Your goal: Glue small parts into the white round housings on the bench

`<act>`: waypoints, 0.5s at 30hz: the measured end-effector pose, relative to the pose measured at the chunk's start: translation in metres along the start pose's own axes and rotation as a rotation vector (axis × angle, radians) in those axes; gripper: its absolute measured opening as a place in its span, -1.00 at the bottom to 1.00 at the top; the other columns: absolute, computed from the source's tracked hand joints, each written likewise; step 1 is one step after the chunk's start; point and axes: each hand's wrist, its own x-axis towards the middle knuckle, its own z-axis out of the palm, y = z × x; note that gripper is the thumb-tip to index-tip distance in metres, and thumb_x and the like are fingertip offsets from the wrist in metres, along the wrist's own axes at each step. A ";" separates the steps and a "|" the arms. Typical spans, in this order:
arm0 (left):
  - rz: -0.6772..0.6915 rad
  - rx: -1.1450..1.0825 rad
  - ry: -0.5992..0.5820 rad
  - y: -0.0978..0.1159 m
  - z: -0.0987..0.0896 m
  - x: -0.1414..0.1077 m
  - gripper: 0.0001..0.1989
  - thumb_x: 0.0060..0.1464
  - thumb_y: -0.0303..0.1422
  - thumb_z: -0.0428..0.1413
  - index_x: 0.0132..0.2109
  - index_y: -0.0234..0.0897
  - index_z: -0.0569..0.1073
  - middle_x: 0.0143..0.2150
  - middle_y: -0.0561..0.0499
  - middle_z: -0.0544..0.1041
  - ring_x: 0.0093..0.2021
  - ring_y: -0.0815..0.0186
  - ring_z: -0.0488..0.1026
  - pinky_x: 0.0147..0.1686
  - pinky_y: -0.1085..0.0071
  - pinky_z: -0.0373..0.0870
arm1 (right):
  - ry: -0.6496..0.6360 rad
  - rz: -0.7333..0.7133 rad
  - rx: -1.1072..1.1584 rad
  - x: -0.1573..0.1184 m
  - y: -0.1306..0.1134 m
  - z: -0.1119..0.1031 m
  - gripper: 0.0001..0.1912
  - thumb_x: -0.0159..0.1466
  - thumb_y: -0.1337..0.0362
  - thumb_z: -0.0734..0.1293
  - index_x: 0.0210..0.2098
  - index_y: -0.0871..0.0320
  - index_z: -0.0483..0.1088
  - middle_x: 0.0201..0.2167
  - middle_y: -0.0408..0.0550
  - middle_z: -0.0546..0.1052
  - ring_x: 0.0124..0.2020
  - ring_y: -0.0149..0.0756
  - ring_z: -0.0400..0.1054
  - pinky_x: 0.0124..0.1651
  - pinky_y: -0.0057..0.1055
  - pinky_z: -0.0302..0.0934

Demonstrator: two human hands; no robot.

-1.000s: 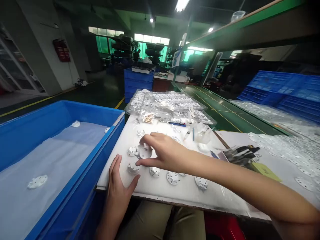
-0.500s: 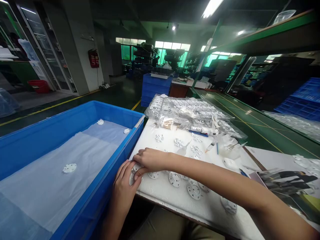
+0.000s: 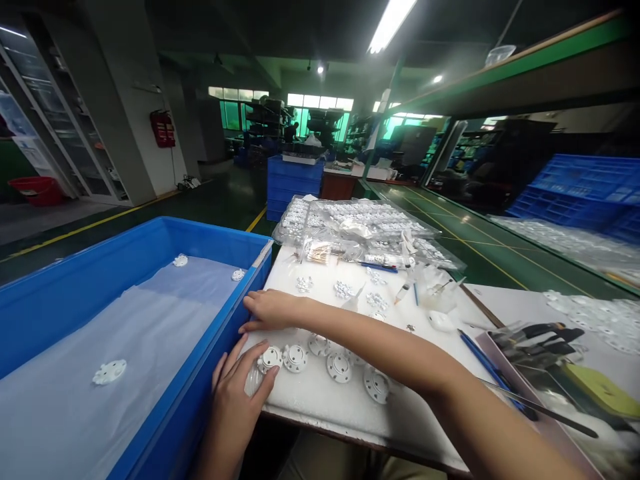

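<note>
My left hand (image 3: 239, 390) curves its fingers and thumb around a round white part (image 3: 271, 359) at the left edge of the white work surface (image 3: 320, 410). Just beyond it, my right hand (image 3: 273, 310) reaches across from the right to the rim of the blue bin; its fingers are bent and partly hidden, and what they hold, if anything, cannot be made out. Beside the held part lies another round white part (image 3: 295, 359), with several more to the right under my right forearm. Small white pieces (image 3: 343, 289) lie in clusters farther back.
At the left, a blue bin (image 3: 210, 241) lined with a pale sheet holds several white parts (image 3: 110, 372). Bagged trays of parts (image 3: 360, 217) cover the back of the table. Right are a syringe (image 3: 402, 292), pens and a tool box (image 3: 505, 373).
The view has turned right. My right hand has moved off the part and away from my left hand, toward the bin's rim. The part between my left fingers is now more exposed.
</note>
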 end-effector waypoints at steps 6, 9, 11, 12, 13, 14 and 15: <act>0.010 -0.120 0.069 0.012 -0.004 0.014 -0.71 0.20 -0.13 -0.01 -0.04 -0.14 0.44 0.03 -0.07 0.46 0.15 0.10 0.30 0.11 0.04 0.28 | -0.003 -0.026 -0.054 -0.019 0.002 0.001 -0.66 0.35 0.10 0.21 -0.11 0.29 0.32 -0.13 0.11 0.41 -0.15 -0.15 0.33 -0.17 -0.26 0.28; 0.006 -0.126 0.033 0.018 -0.003 0.028 -0.63 0.20 -0.09 -0.05 0.01 -0.18 0.39 0.13 -0.13 0.36 0.16 0.09 0.29 0.14 0.04 0.26 | -0.010 0.027 -0.083 -0.038 -0.003 0.000 -0.68 0.33 0.16 0.25 -0.05 0.30 0.30 -0.06 0.12 0.38 -0.10 -0.11 0.30 -0.15 -0.24 0.27; 0.019 -0.107 0.017 0.015 0.001 0.037 -0.51 0.20 -0.03 -0.11 0.11 -0.24 0.31 0.22 -0.20 0.26 0.24 0.03 0.20 0.21 -0.02 0.17 | 0.058 0.099 -0.133 -0.059 -0.014 -0.005 -0.64 0.31 0.17 0.27 -0.01 0.30 0.28 0.01 0.14 0.34 -0.06 -0.09 0.28 -0.14 -0.21 0.26; 0.027 -0.091 0.001 0.011 0.004 0.041 -0.44 0.20 0.01 -0.14 0.16 -0.27 0.26 0.26 -0.23 0.21 0.28 0.00 0.14 0.23 -0.06 0.12 | 0.117 0.134 -0.165 -0.074 -0.023 -0.011 -0.64 0.31 0.17 0.27 0.00 0.29 0.27 0.02 0.13 0.33 -0.05 -0.08 0.26 -0.15 -0.20 0.25; 0.045 -0.070 -0.032 0.005 0.007 0.044 -0.39 0.19 0.04 -0.18 0.20 -0.30 0.21 0.29 -0.25 0.16 0.30 -0.03 0.08 0.24 -0.10 0.08 | 0.186 0.165 -0.198 -0.091 -0.034 -0.019 -0.66 0.32 0.18 0.26 0.00 0.27 0.28 0.02 0.10 0.33 -0.05 -0.09 0.26 -0.16 -0.20 0.25; 0.073 -0.053 -0.081 -0.001 0.010 0.048 -0.35 0.19 0.05 -0.20 0.24 -0.30 0.15 0.31 -0.26 0.13 0.32 -0.06 0.03 0.24 -0.12 0.06 | 0.252 0.189 -0.219 -0.111 -0.047 -0.029 -0.69 0.33 0.18 0.25 -0.01 0.25 0.28 0.00 0.06 0.34 -0.05 -0.12 0.25 -0.17 -0.21 0.24; 0.098 -0.053 -0.110 -0.006 0.013 0.051 -0.32 0.18 0.06 -0.20 0.26 -0.32 0.13 0.31 -0.27 0.14 0.32 -0.08 0.04 0.24 -0.14 0.06 | 0.300 0.223 -0.228 -0.133 -0.061 -0.041 -0.71 0.35 0.19 0.22 -0.01 0.23 0.29 -0.02 0.02 0.36 -0.05 -0.14 0.25 -0.17 -0.22 0.24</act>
